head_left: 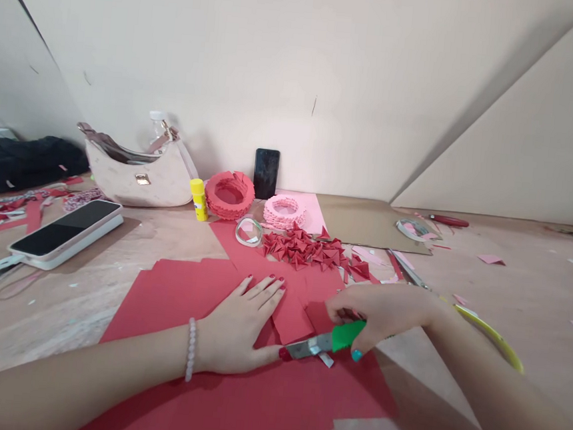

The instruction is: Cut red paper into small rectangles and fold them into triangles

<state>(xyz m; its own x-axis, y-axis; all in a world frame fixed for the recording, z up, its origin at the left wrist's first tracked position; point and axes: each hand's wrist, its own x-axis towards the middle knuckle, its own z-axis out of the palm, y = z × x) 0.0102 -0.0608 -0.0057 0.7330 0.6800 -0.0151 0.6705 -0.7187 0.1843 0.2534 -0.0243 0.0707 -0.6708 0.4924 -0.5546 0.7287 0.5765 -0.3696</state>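
My left hand (pixel 244 325) lies flat with fingers spread on a red sheet of paper (pixel 169 298), a beaded bracelet at its wrist. In my right hand (pixel 382 317) is a green utility knife (pixel 349 335), its blade pointing left toward my left thumb. The blade's tip is close to that thumb, at the edge of a smaller red piece (pixel 290 312). More red sheets (pixel 259 413) spread beneath both hands. Beyond my fingers sits a heap of folded red paper triangles (pixel 308 249).
At the back stand a red paper ring (pixel 229 195), a pink paper ring (pixel 284 211), a dark phone (pixel 266 173), a yellow glue stick (pixel 198 200) and a tape roll (pixel 249 232). Left are a handbag (pixel 139 179) and another phone (pixel 67 229). Yellow-handled scissors (pixel 489 333) lie right.
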